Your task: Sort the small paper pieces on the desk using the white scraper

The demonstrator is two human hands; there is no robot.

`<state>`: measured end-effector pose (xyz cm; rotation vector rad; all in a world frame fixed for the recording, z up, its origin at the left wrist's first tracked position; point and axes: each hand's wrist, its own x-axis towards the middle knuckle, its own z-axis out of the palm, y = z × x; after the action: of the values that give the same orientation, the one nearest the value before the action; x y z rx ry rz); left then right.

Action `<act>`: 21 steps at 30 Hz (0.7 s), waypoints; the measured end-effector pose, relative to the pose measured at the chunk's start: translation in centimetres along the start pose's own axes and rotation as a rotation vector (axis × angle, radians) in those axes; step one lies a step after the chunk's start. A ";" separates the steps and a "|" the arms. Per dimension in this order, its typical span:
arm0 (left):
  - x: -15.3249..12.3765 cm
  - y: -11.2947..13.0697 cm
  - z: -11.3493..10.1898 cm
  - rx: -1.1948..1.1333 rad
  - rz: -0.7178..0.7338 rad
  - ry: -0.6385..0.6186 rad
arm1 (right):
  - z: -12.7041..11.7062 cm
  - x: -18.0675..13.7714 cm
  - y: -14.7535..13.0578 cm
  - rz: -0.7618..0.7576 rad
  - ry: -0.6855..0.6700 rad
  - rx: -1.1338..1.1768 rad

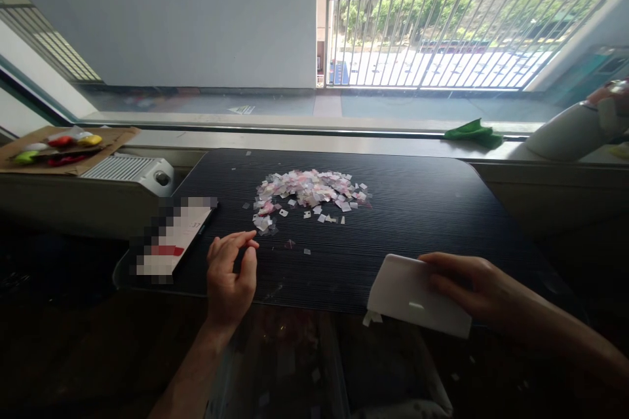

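Right-hand fingers (pixel 455 263) hold a white panel (pixel 405 288) at the table edge (pixel 314 306).

Two bare hands at a dark table (pixel 432 209) strewn with paper scraps (pixel 309 188).
The left hand (pixel 230 275), loosely curled, is near the scraps' left end; the right hand (pixel 466 281) grips a white flat-sided piece (pixel 415 294) at the table's near edge. A partly pixelated phone-like slab (pixel 177 236) lies left; a green cloth (pixel 474 134) rests on the windowsill (pixel 344 142).

A dark table (pixel 422 203) bears pale scraps (pixel 312 186) (loosely heaped) beyond the left hand (pixel 230 275), a flat device (pixel 173 236) to that hand's left.
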<state>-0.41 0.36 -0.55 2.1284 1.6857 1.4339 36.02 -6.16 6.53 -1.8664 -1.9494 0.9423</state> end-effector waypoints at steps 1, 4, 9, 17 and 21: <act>0.0 0.0 0.0 -0.002 -0.002 -0.002 | -0.1 -0.2 -0.1 -0.003 -0.003 -0.006; 0.1 0.0 0.0 -0.009 0.002 -0.003 | -0.2 -1.0 -0.6 -0.010 0.005 -0.010; -0.1 -0.1 0.2 -0.006 0.010 0.008 | 0.9 -0.5 -1.7 0.007 0.210 0.035; -0.4 0.2 0.6 -0.014 -0.022 0.019 | 4.2 7.0 -4.8 -0.005 0.280 -0.062; -0.5 0.4 0.7 -0.028 -0.035 0.021 | 5.0 8.2 -6.8 -0.122 0.084 -0.045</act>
<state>0.37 0.15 -1.02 2.0664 1.6904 1.4666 26.64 0.80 5.16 -1.7585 -2.0235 0.7782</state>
